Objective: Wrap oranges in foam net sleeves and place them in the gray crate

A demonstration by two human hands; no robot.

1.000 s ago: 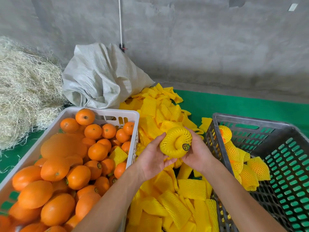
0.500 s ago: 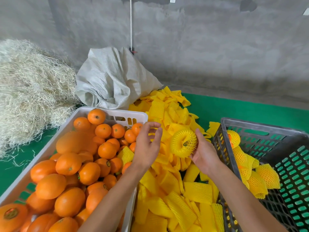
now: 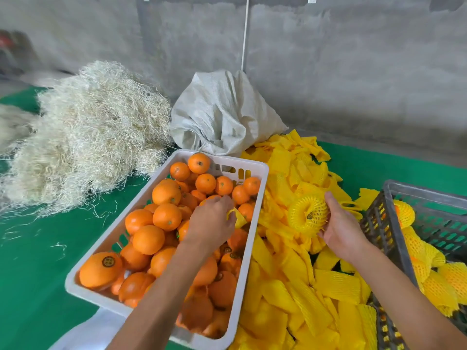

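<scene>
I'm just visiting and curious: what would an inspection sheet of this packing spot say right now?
Surface: green mat on the floor.
Job's things: white crate full of bare oranges; pile of yellow foam sleeves; gray crate holding wrapped oranges.
Clutter: straw heap; crumpled sack.
Grippers: left hand reaching into the white crate; right hand holding a sleeved orange.
Cables: thin white cord on the wall.
Surroundings: gray concrete wall.

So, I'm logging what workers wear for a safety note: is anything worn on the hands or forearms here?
No. The left hand and right hand are bare, with no gloves, and no rings or watch show. Both forearms are uncovered as far as the bottom edge of the picture; no sleeve, cuff or wristband is visible. Anything worn above that is out of view.
</scene>
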